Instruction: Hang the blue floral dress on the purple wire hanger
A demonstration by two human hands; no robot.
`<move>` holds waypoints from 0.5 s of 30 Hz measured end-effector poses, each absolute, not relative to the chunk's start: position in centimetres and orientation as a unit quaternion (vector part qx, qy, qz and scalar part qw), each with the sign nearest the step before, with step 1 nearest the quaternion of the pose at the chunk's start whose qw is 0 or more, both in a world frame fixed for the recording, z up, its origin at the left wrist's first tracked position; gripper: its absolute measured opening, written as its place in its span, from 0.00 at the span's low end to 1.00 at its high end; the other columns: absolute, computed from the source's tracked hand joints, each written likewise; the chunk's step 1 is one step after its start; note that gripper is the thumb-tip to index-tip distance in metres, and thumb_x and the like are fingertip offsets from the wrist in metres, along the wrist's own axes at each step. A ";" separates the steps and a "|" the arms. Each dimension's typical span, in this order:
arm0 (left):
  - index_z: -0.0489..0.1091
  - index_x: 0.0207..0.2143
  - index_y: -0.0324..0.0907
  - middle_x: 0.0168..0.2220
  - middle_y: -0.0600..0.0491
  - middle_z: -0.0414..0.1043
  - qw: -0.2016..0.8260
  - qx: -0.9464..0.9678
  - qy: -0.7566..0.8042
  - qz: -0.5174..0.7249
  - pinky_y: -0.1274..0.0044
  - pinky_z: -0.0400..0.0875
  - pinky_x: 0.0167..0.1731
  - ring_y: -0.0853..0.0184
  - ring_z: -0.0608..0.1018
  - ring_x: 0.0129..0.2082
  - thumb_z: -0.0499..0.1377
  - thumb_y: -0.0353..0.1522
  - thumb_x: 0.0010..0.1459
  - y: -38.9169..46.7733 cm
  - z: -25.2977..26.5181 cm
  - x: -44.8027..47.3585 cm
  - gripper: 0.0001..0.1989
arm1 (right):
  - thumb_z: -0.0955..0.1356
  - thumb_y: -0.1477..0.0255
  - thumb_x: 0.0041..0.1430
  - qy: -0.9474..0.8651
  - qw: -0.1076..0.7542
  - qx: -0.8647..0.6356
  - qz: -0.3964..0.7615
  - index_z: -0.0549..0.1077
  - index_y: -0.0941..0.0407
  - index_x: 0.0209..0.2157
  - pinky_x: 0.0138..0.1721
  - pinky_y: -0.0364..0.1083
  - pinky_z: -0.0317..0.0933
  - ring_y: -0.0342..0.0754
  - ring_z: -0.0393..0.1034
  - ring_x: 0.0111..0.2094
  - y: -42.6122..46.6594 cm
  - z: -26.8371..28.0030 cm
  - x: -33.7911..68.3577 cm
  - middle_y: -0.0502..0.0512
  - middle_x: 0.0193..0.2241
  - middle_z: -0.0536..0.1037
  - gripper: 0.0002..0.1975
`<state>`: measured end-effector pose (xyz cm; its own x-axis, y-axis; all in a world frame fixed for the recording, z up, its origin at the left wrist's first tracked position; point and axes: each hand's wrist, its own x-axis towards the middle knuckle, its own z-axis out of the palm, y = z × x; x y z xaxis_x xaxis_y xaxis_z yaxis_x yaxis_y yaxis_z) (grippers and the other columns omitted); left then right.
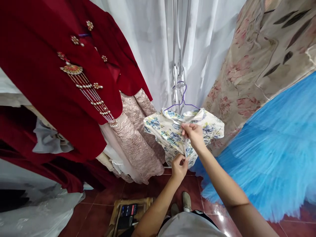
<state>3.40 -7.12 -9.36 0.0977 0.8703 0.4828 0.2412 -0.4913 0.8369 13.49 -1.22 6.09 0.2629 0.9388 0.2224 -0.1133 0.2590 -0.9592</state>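
Seen from above, looking down past two bare forearms toward a small floral garment (170,131), cream with blue flowers, hung on a thin purple wire hanger (182,102) in front of white sheer curtains (148,49). Right hand (195,133) raised at the garment's chest, just below the collar, fingertips pinched shut on the front edge of the cloth. Left hand (179,166) lower, directly beneath the right, fingers closed in a narrow pinch on the same front opening near the hem. Both grips set on one line, running nearly straight up and down the middle of the garment, so the long axis of the held edge stands vertical, right hand above, left hand below and a little nearer the body. Garment straight ahead of both hands, touching them, hanging free above a red tiled floor (98,204). To the left, a dark red dress (49,82) with gold and pearl ornaments, and a pale pink brocade skirt (138,141) beside it. To the right, a beige flowered fabric (259,65) and a mass of bright blue tulle (266,148). On the floor, a small wooden stool (118,214) holding a phone (128,210); writing on its screen too small to read. No brand, label or legible text anywhere on the garments.
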 end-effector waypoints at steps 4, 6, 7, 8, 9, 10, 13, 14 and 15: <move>0.62 0.22 0.42 0.24 0.57 0.63 0.292 0.704 0.404 0.505 0.78 0.64 0.30 0.70 0.69 0.25 0.59 0.32 0.62 -7.1 -10.5 4.3 0.15 | 0.75 0.56 0.51 -0.453 0.680 -0.432 0.383 0.73 0.57 0.20 0.16 0.42 0.51 0.39 0.55 0.14 1.2 10.0 13.9 0.50 0.14 0.72 0.20; 0.63 0.23 0.42 0.24 0.57 0.64 0.300 0.714 0.411 0.481 0.78 0.64 0.30 0.70 0.69 0.25 0.60 0.32 0.61 -7.2 -11.1 4.5 0.14 | 0.75 0.57 0.51 -0.449 0.692 -0.430 0.367 0.74 0.57 0.21 0.16 0.41 0.51 0.39 0.55 0.14 1.6 10.7 14.1 0.50 0.14 0.72 0.19; 0.63 0.23 0.42 0.25 0.57 0.65 0.301 0.721 0.407 0.473 0.78 0.65 0.30 0.70 0.70 0.26 0.60 0.32 0.61 -7.2 -11.0 4.4 0.13 | 0.75 0.57 0.51 -0.449 0.695 -0.429 0.363 0.74 0.57 0.21 0.16 0.41 0.51 0.39 0.55 0.14 1.6 10.8 14.3 0.49 0.14 0.71 0.18; 0.65 0.25 0.42 0.26 0.56 0.66 0.297 0.729 0.395 0.474 0.78 0.66 0.32 0.69 0.71 0.27 0.60 0.32 0.61 -7.0 -10.6 4.2 0.12 | 0.75 0.57 0.52 -0.451 0.695 -0.428 0.361 0.74 0.57 0.22 0.16 0.41 0.51 0.39 0.55 0.14 1.5 10.7 14.4 0.49 0.14 0.71 0.18; 0.67 0.27 0.42 0.28 0.55 0.68 0.285 0.734 0.378 0.487 0.77 0.68 0.34 0.68 0.73 0.30 0.61 0.32 0.62 -6.6 -9.7 3.8 0.10 | 0.74 0.57 0.52 -0.455 0.693 -0.426 0.361 0.74 0.57 0.23 0.16 0.41 0.51 0.39 0.56 0.14 1.3 10.6 14.5 0.48 0.14 0.70 0.18; 0.69 0.31 0.42 0.32 0.53 0.70 0.265 0.737 0.356 0.510 0.76 0.70 0.36 0.67 0.74 0.33 0.60 0.33 0.63 -6.1 -8.3 3.4 0.07 | 0.74 0.57 0.52 -0.460 0.690 -0.426 0.362 0.74 0.57 0.23 0.16 0.41 0.51 0.39 0.56 0.14 1.0 10.3 14.7 0.48 0.14 0.70 0.18; 0.70 0.47 0.41 0.46 0.45 0.73 0.171 0.719 0.305 0.601 0.73 0.73 0.41 0.63 0.77 0.44 0.55 0.34 0.68 -3.2 -1.7 1.9 0.09 | 0.74 0.56 0.53 -0.470 0.685 -0.426 0.359 0.74 0.57 0.24 0.16 0.41 0.51 0.39 0.57 0.14 0.1 9.5 15.0 0.47 0.13 0.69 0.18; 0.69 0.51 0.42 0.50 0.44 0.73 0.136 0.720 0.297 0.612 0.72 0.73 0.42 0.63 0.76 0.48 0.51 0.33 0.70 -1.9 0.8 1.4 0.12 | 0.74 0.57 0.53 -0.473 0.684 -0.426 0.357 0.74 0.57 0.24 0.16 0.41 0.51 0.39 0.57 0.14 -0.1 9.2 15.0 0.47 0.13 0.69 0.18; 0.69 0.53 0.43 0.53 0.43 0.72 0.109 0.732 0.289 0.608 0.71 0.73 0.44 0.62 0.76 0.50 0.49 0.33 0.72 -0.5 3.3 1.0 0.14 | 0.74 0.57 0.54 -0.477 0.683 -0.424 0.355 0.74 0.57 0.24 0.17 0.41 0.51 0.39 0.57 0.14 -0.2 9.0 15.1 0.47 0.13 0.69 0.18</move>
